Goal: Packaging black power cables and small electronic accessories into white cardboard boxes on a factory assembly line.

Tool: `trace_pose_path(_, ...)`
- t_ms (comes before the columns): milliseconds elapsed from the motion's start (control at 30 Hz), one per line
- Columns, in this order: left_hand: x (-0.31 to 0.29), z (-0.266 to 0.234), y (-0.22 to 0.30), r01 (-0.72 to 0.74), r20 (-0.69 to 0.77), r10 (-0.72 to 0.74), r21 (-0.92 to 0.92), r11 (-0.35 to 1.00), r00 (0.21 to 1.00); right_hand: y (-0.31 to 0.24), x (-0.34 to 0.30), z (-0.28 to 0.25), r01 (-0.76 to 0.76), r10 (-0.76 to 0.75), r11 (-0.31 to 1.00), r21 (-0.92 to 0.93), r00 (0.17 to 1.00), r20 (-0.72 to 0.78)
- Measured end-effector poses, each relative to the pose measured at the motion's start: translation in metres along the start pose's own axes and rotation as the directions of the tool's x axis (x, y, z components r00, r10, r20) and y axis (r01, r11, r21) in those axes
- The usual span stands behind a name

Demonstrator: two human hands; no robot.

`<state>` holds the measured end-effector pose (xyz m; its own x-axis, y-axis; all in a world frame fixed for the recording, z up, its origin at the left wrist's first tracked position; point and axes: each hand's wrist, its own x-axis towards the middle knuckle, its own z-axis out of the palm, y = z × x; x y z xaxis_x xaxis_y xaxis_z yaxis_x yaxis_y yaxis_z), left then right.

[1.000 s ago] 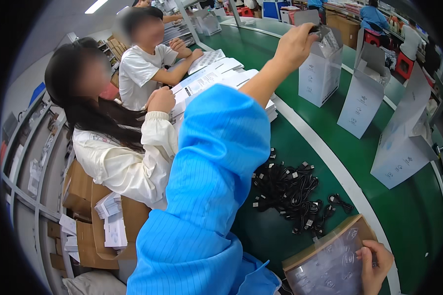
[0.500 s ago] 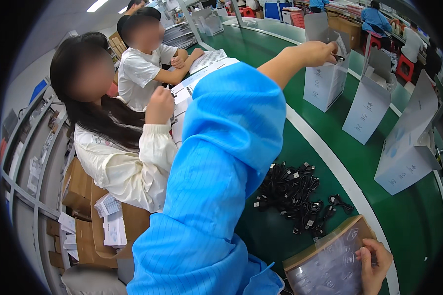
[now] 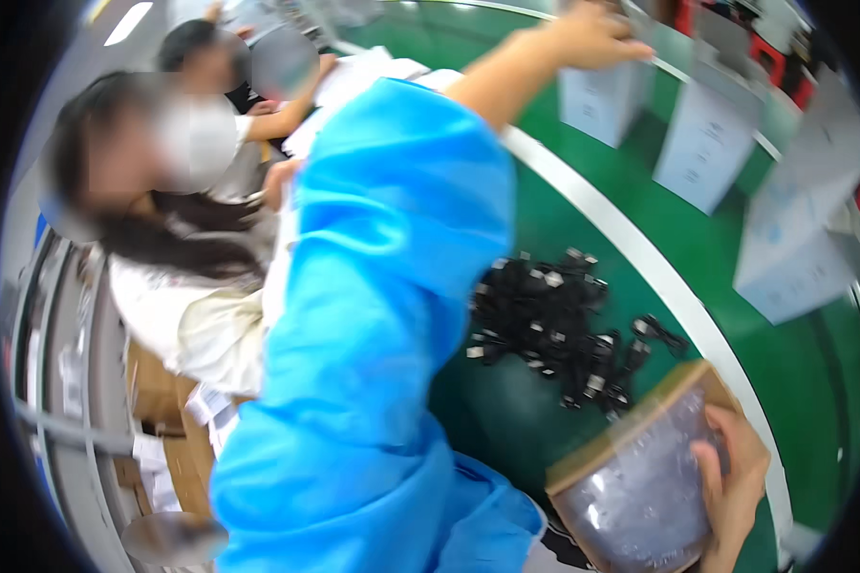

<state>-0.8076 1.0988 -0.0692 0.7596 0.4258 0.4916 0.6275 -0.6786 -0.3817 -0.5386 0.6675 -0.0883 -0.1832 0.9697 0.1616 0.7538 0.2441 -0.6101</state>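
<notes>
My left arm, in a blue sleeve, stretches across to the far side. My left hand [image 3: 588, 38] is blurred above a tall white box [image 3: 602, 100], with a finger stretched out and no held thing visible. At the lower right my right hand [image 3: 739, 468] lies at the edge of a cardboard box [image 3: 631, 430] full of clear plastic bags [image 3: 635, 492]. Its thumb and forefinger are apart over the bags, and its other fingers are mostly hidden. Between my arms lies a heap of black cables [image 3: 540, 315] with metal plugs, one small coil [image 3: 659, 334] apart from it.
More upright white boxes [image 3: 707, 143] with raised flaps stand along the right of the green table [image 3: 583, 229]. A white strip [image 3: 631, 258] curves across it. At the left a person in a white jacket [image 3: 196, 329] sits close, with another person beyond. Cardboard cartons [image 3: 153, 387] stand below.
My left hand no longer shows the dark thing it had at the white box, and its finger has straightened. My right thumb and forefinger have parted. The whole view has shifted and blurred.
</notes>
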Motion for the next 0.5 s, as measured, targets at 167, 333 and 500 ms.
trace_pose_path(167,-0.003,-0.028,0.032,0.340,0.103,-0.326,-0.177,0.924,0.940,-0.013,-0.002,-0.013,0.197,-0.166,0.949,-0.248,0.976,0.141)
trace_pose_path(333,-0.021,-0.056,0.043,0.267,-0.367,-0.456,-0.462,0.846,0.810,-0.001,-0.003,-0.014,0.181,-0.148,0.978,-0.102,0.951,0.271)
trace_pose_path(500,-0.105,-0.130,0.140,0.185,-0.146,-0.348,-0.627,0.756,0.926,-0.009,0.003,-0.011,0.233,-0.214,0.955,-0.183,0.970,0.116)
